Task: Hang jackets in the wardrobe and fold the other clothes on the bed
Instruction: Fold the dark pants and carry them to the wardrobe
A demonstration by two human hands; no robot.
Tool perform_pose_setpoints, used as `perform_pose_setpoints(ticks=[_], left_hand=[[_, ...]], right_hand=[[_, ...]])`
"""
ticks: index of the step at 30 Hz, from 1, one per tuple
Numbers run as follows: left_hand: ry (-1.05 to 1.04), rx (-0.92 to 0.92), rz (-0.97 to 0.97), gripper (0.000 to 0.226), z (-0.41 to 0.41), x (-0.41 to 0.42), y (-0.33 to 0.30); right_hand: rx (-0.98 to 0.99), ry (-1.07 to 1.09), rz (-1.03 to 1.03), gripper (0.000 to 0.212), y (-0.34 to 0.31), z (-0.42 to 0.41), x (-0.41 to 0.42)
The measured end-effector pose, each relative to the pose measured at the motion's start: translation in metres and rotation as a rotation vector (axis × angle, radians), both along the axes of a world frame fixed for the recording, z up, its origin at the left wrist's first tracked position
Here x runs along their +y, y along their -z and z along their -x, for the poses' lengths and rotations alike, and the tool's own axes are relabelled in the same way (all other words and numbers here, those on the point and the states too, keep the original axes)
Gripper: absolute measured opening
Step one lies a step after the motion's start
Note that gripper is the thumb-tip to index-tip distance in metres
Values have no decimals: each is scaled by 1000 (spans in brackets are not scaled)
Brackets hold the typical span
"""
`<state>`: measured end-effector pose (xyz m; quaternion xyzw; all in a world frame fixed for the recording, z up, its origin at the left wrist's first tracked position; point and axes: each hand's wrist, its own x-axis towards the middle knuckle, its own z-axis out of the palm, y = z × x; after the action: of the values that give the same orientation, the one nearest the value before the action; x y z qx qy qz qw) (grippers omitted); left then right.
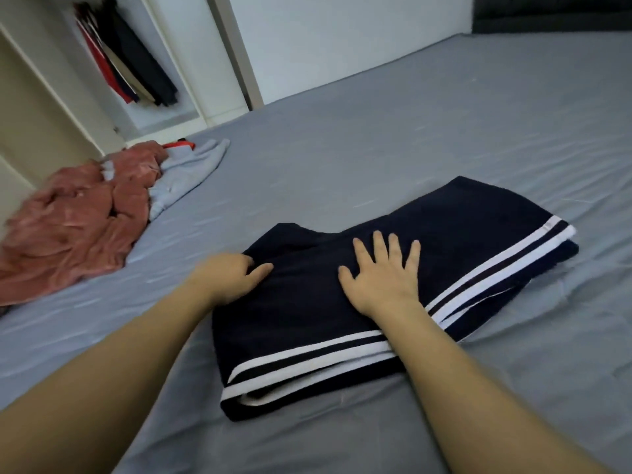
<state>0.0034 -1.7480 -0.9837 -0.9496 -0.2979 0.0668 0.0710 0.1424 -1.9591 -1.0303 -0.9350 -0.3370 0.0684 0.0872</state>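
Navy garment (393, 254), white-striped: folded, lying mid-bed (444, 114). Right hand (383, 278): fingers spread, flat on the garment's top. Left hand (229, 275): pinching the garment's left edge. Pink and pale-blue clothes (102, 213): heaped well left of garment. Wardrobe (130, 63): beyond the heap, open, jackets (136, 59) hanging.

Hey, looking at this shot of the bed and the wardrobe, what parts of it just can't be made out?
1. Left hand, head view: its fingertips are tucked into the navy garment, so the grip underneath is hidden.
2. Pink garment: cut off by the left edge and blurred.
3. Orange item: mostly buried behind the light blue garment.
4. Hanging clothes in the wardrobe: too small and overlapping to count; hangers cut off at the top.
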Motion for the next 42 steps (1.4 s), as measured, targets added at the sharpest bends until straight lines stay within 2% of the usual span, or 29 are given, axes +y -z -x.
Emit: perform_pose_setpoints(ticks=[2, 4, 7, 9, 11, 13, 15, 16, 18, 22, 24, 26, 28, 30, 32, 33, 34, 37, 38, 40, 42], left_hand=[[40, -5, -185, 56, 0, 3, -1], [56, -11, -246, 57, -1, 5, 14], [-18, -42, -204, 55, -5, 0, 36], [-19, -194, -195, 60, 5, -16, 33], [119, -351, -55, 71, 32, -50, 23], [294, -210, 181, 75, 71, -94, 16], [352, 22, 275, 71, 102, -116, 23], [336, 72, 279, 69, 112, -116, 26], [352, 48, 213, 67, 123, -110, 23], [573, -67, -49, 62, 138, -117, 22], [567, -108, -113, 44, 135, -112, 22], [558, -78, -176, 31, 125, -111, 6], [687, -38, -181, 27, 118, -128, -17], [806, 138, -42, 16, 124, -158, -28], [713, 318, 261, 22, 137, -166, -36], [609, 317, 411, 32, 138, -158, -42], [504, 237, 525, 42, 135, -142, -45], [152, -230, 527, 60, 110, -73, -33], [10, -315, 560, 69, 102, -59, -25], [-134, -329, 606, 83, 89, -48, -2], [-111, -353, 644, 81, 81, -47, 18]], right_hand=[[-21, 46, 4, 68, -1, -7, -3], [-43, 80, 28, 70, -1, -12, -7], [-51, 99, 50, 70, 5, -11, -12], [-72, 104, 56, 70, 8, -9, -10], [-77, 123, 46, 70, 8, -9, -6], [-83, 137, 40, 70, 8, -7, -5], [-84, 133, 41, 71, 7, -5, -6], [-80, 133, 40, 71, 6, -4, -7], [-82, 149, 43, 71, 3, -3, -10], [-57, 162, 99, 67, -7, 4, -15], [-35, 142, 99, 62, -11, 12, -12], [-19, 64, 78, 57, -13, 19, -8], [-1, -24, 59, 56, -14, 27, -7], [39, -87, 67, 59, -14, 36, -8], [52, -119, 103, 62, -15, 47, -11], [49, -116, 128, 62, -17, 52, -12], [54, -108, 149, 63, -19, 56, -12], [88, -77, 256, 64, -30, 74, -14], [92, -72, 319, 64, -36, 83, -14], [84, -101, 476, 55, -58, 108, -15], [38, -209, 553, 40, -83, 140, -16]])
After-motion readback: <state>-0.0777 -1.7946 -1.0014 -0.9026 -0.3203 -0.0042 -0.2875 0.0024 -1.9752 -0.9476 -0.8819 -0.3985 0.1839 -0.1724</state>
